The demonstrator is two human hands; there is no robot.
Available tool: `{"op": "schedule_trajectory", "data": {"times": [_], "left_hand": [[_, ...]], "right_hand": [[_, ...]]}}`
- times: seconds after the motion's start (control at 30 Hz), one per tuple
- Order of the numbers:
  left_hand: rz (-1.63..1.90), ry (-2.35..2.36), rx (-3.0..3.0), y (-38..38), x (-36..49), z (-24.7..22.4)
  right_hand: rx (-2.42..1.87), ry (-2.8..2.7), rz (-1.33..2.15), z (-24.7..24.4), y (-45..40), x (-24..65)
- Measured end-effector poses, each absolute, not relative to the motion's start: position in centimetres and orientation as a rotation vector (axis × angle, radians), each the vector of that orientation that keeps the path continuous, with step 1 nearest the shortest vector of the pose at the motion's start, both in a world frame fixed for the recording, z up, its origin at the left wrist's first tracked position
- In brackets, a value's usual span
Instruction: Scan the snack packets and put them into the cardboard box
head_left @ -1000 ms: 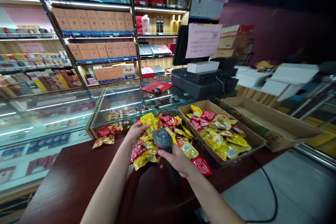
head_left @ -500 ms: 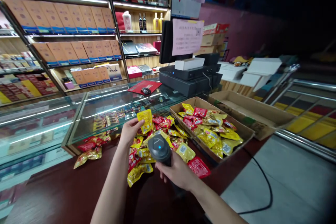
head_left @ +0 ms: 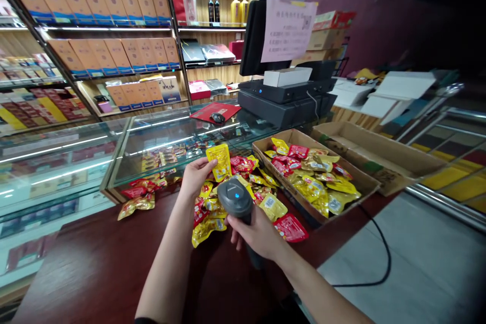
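Observation:
Between thumb and fingers, my left hand (head_left: 196,177) pinches a yellow snack packet (head_left: 219,162) by its left edge, held upright above the heap. My right hand (head_left: 258,233) is wrapped round the handle of a dark grey barcode scanner (head_left: 234,197), whose blue light glows on top. The scanner's head points towards the packet, a little apart from it. Under and around both hands lies a pile of red and yellow snack packets (head_left: 208,232). A red packet (head_left: 291,228) rests flat to the right of my right hand.
A cardboard box (head_left: 322,220) of similar packets stands right of the pile, with another cardboard tray (head_left: 379,154) behind it. A few packets (head_left: 137,205) lie left by the glass display case (head_left: 152,136). A monitor (head_left: 252,40) and black cable (head_left: 389,258) are farther out.
The camera view has tilted down slightly, so everything sits a little differently in the picture. Both hands keep their holds on the packet and the scanner.

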State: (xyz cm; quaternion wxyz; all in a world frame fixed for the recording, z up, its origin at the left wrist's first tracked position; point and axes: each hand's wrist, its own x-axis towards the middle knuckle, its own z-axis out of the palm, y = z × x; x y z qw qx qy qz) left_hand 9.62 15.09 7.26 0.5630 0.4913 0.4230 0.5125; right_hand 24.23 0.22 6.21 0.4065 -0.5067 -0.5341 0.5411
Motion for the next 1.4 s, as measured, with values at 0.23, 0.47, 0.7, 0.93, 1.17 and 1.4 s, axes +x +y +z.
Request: {"op": "schedule_trajectory", "data": {"times": [0.23, 0.47, 0.7, 0.93, 1.17, 1.4], "left_hand": [[1.193, 1.048, 1.141, 15.3, 9.7, 6.7], [1.167, 1.003, 1.139, 15.8, 9.7, 6.0], [1.171, 0.999, 1.172, 16.1, 9.5, 6.0], [1.194, 0.991, 1.189, 16.2, 9.5, 6.0], [1.217, 0.971, 1.149, 16.2, 9.4, 5.9], [1.247, 0.929, 1.159, 16.5, 9.3, 5.9]], "right_hand": [[-1.27, -1.259, 1.438, 6.2, 0.5, 23.8], [-1.291, -1.217, 1.463, 7.3, 0.6, 23.7], [-1.297, -1.217, 1.465, 7.6, 0.3, 23.5], [-1.335, -1.206, 1.439, 8.2, 0.0, 23.4], [-1.346, -1.189, 1.436, 8.2, 0.2, 23.4], [-1.336, -1.17, 1.447, 7.6, 1.6, 22.8]]}}
